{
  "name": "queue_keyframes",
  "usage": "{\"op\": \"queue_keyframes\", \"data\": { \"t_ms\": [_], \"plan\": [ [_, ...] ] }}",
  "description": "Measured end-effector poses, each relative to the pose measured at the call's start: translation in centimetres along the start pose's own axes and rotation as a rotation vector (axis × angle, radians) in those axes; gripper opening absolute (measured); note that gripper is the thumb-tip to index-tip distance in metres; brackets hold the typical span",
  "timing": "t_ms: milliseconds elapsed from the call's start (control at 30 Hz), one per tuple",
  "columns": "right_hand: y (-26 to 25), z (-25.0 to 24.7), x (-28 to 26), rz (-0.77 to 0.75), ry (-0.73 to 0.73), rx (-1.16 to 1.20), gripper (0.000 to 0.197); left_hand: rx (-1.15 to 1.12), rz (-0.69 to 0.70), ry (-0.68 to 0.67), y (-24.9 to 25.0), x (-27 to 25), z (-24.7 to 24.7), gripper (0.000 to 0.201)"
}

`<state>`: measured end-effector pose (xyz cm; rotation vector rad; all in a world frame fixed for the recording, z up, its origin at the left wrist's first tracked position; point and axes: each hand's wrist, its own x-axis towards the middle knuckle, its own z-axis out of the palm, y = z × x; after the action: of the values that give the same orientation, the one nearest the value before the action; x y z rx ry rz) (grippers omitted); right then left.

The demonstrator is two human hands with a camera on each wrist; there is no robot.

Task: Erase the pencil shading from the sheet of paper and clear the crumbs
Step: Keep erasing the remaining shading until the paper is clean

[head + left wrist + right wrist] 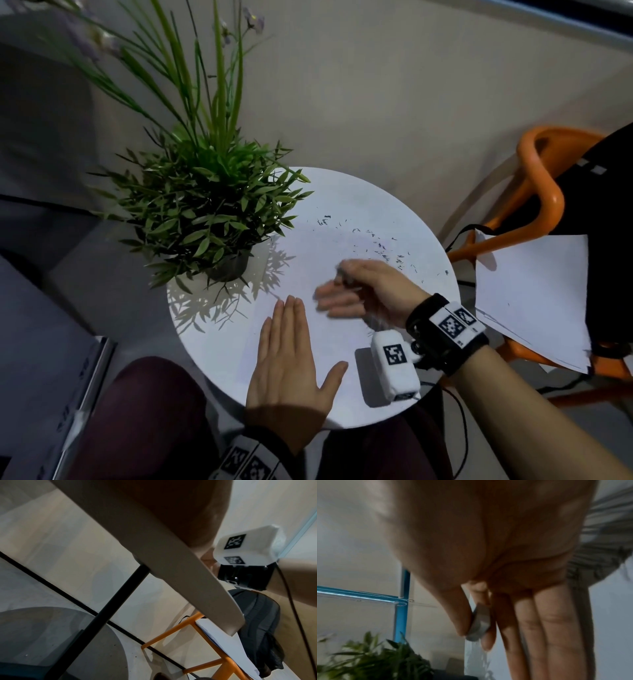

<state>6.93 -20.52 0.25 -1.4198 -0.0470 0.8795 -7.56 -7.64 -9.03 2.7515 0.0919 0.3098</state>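
Green leaves of a potted plant (pixel 202 205) are seen at the far left of the round white bench (pixel 212 342). A sheet of paper (pixel 301 250) lies across the bench, hard to tell from it. Near the front edge, the left hand (pixel 287 363) is laid flat on the sheet, fingers straight and together, thumb spread, nothing held. Just to its right, the blurred right hand (pixel 363 291) is held over the sheet; in the right wrist view a pale eraser (pixel 480 622) is pinched between its thumb and forefinger, the other fingers (pixel 556 628) extended. Dark crumbs (pixel 376 243) are scattered on the paper just beyond that hand. At the far right, loose white sheets (pixel 531 291) rest on an orange chair (pixel 544 192).
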Motion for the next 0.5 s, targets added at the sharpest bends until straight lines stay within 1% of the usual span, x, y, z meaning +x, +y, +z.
{"op": "queue_keyframes", "data": {
  "t_ms": [33,67,100,167,200,233,267,300,333,400,433,467,500],
  "plan": [
    [0.2,0.3,0.0,0.069,-0.072,-0.036,0.023,0.001,0.001,-0.002,0.0,0.0,0.0,0.096],
    [0.2,0.5,0.4,0.079,-0.071,-0.043,0.023,0.003,0.004,-0.006,0.0,0.0,-0.1,0.095],
    [0.2,0.4,1.5,0.023,0.007,0.004,0.022,0.007,0.008,-0.014,0.0,-0.1,-0.2,0.094],
    [-0.1,-0.1,4.1,-0.222,0.26,0.141,0.022,0.01,0.01,-0.034,0.0,-0.1,-0.3,0.092],
    [-0.5,-0.4,5.2,-0.333,0.364,0.178,0.021,0.009,0.006,-0.042,0.0,-0.1,-0.3,0.092],
    [-1.0,-0.6,6.0,-0.399,0.426,0.186,0.02,0.007,0.002,-0.049,0.0,0.0,-0.2,0.092],
    [-1.5,-0.8,6.4,-0.411,0.453,0.174,0.021,0.005,-0.002,-0.054,0.0,0.0,-0.2,0.092],
    [-1.9,-1.1,6.6,-0.391,0.443,0.161,0.021,0.007,-0.005,-0.059,0.0,0.1,-0.2,0.092],
    [-2.3,-1.1,6.6,-0.345,0.393,0.146,0.022,0.014,-0.006,-0.064,0.0,0.2,-0.1,0.092],
    [-2.9,-0.9,6.4,-0.196,0.228,0.063,0.026,0.03,-0.007,-0.07,-0.1,0.4,0.1,0.092],
    [-3.0,-0.8,6.8,-0.135,0.169,0.022,0.027,0.035,-0.005,-0.069,-0.1,0.6,0.2,0.091],
    [-3.2,-0.5,7.2,-0.117,0.158,0.01,0.027,0.039,-0.004,-0.068,-0.2,0.7,0.2,0.09],
    [-3.3,-0.2,7.7,-0.151,0.199,0.038,0.025,0.04,-0.006,-0.071,-0.2,0.7,0.3,0.09]
  ]
}}
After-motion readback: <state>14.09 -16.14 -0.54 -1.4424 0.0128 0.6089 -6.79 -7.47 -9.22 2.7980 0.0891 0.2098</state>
